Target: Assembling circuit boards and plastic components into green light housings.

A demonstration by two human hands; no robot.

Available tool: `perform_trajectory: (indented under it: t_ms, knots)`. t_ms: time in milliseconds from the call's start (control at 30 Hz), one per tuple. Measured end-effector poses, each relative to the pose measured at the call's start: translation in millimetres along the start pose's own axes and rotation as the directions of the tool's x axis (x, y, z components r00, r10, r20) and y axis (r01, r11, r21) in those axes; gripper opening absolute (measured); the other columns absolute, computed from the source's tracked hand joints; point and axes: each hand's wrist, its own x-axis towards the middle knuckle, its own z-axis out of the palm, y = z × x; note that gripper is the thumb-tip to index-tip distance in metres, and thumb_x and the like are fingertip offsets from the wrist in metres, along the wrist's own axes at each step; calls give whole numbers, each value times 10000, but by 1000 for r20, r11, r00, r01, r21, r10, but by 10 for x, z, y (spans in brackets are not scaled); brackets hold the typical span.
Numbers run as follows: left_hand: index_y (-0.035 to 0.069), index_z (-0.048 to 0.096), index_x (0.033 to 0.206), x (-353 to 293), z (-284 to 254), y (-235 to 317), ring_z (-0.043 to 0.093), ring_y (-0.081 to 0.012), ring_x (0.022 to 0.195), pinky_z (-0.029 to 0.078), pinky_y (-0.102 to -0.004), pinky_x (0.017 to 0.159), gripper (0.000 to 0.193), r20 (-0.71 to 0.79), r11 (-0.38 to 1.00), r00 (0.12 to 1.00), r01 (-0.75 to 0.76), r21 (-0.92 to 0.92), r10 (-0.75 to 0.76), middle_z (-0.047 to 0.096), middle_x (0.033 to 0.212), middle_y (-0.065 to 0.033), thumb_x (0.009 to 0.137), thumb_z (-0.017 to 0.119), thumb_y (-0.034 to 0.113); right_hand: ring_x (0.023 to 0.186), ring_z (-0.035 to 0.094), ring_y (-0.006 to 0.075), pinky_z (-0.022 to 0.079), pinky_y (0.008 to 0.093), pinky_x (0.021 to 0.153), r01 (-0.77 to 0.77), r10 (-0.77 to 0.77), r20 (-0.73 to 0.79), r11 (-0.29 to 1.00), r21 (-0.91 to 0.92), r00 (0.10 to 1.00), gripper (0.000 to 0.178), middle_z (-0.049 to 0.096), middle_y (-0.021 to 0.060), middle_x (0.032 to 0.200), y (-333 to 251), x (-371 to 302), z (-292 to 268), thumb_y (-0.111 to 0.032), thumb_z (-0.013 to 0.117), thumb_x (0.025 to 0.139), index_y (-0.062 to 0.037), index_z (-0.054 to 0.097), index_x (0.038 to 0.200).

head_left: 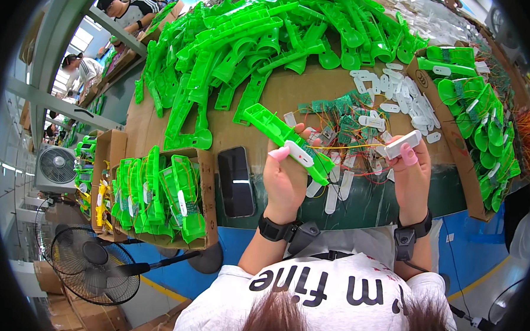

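My left hand [285,181] is closed round a bright green plastic housing [267,119], tilted down to the right. Its thumb lies by a white oval cover [300,154] with a small red spot, set on the housing. In my right hand [411,184], pinched between thumb and fingers, is a white rectangular plastic piece [403,145]. Thin yellow and red wires [354,147] stretch between the housing and the white piece. Beyond and between my hands lie green circuit boards [341,107] with tangled wires. Several loose white oval covers [407,98] are scattered behind my right hand.
Green housings [241,40] are heaped across the far table. A cardboard box [207,192] of wired housings stands left, beside a black phone [236,182]. Another box [455,144] of green parts is on the right. A black fan [95,264] stands lower left; other people [129,14] work far left.
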Motion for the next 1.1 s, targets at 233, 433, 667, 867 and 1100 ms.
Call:
perform_trajectory:
  t_ms: [233,433,667,867,1100]
  knots:
    - [122,270,1327,-44,104,29,394,-281,1179,328,-479,986,539,101,994,994,-41,-102,51,384,1287,-149,799,356,190,840,540,108,408,220,700,90,-89,23,994,-55,996,281,581,71,933,-95,-57,111,-175,559,858,-19,493,1082]
    - [74,339,1302,-45,129,10,310,-269,1256,284,-471,1011,518,212,989,977,31,-142,0,314,1364,-138,808,334,227,869,528,128,409,250,755,58,-58,2,998,-36,998,234,549,67,966,-132,-77,32,-123,551,852,-27,507,1060]
    - [50,388,1287,-48,148,-7,401,-276,1199,368,-412,957,485,169,983,983,92,-157,-65,333,1355,-174,860,295,260,930,519,156,409,271,832,325,-199,340,869,-372,919,178,499,105,1084,-149,-62,3,62,567,744,-39,596,888]
    - [63,319,1322,-21,63,-28,465,-289,1136,415,-385,918,493,238,970,967,138,-201,-88,350,1336,-191,887,256,287,1035,535,234,437,314,852,323,-165,391,865,-383,905,198,472,138,1192,-80,-165,24,80,529,756,-28,632,886]
    - [59,336,1315,-6,67,-17,494,-288,1101,444,-365,873,492,230,982,970,114,-150,-77,354,1337,-195,888,247,288,1066,530,256,432,330,886,379,-209,408,835,-399,889,213,515,155,1147,-110,-210,39,94,506,761,7,634,907]
